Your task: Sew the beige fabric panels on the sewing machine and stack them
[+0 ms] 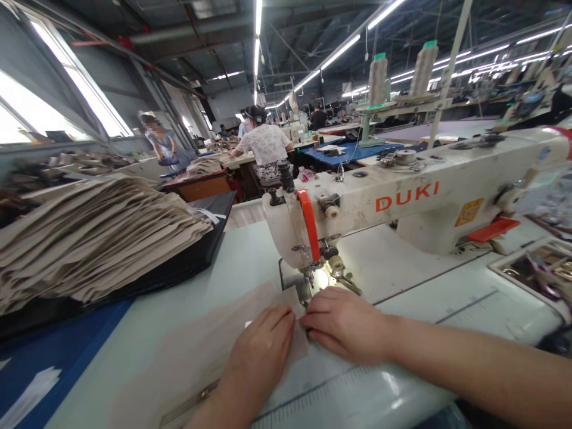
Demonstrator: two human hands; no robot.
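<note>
A thin beige fabric piece lies on the pale table in front of the sewing machine, its far corner close to the presser foot. My left hand is closed at the fabric's right part, fingers pressed together on it. Beside it, my right hand has its fingers bent and bunched at the fabric's edge, just before the lit needle area. A small dark bit shows under the right fingertips, too hidden to name. Near my left wrist, a zipper-like metal strip lies along the fabric.
A tall stack of beige cut pieces rests on black material at left. White strips lie on a blue surface. An accessory tray sits at right, thread cones behind the machine. Other people work farther back.
</note>
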